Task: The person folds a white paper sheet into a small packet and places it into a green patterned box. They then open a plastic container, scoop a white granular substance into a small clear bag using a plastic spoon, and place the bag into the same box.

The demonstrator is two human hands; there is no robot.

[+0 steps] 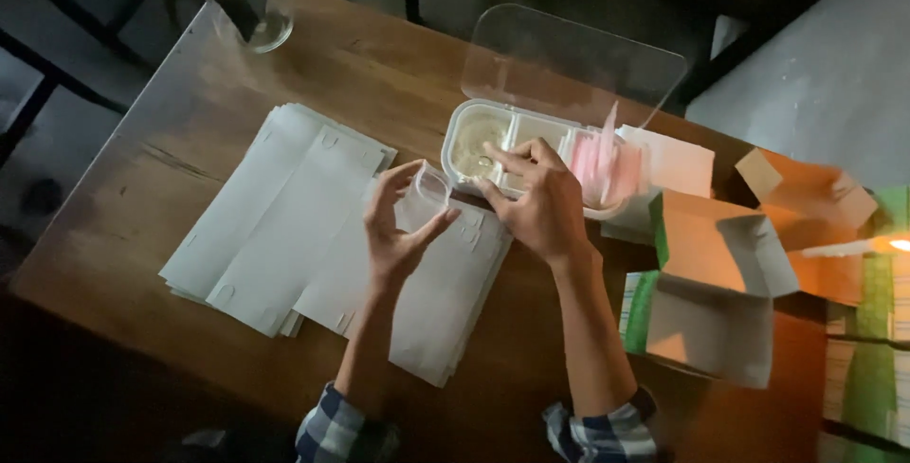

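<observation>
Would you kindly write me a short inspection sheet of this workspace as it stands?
Surface: wooden table, dimly lit.
Job's things: small clear cup; white compartment box, clear lid raised, pale powder inside.
Clutter: flat white paper sheets; open cartons; glass jar.
Grippers: left hand holds the cup; right hand reaches into the box.
Cables: nothing seen.
Surroundings: dark floor, chair legs.

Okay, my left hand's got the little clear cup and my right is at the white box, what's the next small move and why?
Probably lift the spoon out of the left compartment and tip it into the cup. The right hand has the spoon down in the pale powder of the open box, while the left hand holds the cup close by, tilted toward the box.
</observation>
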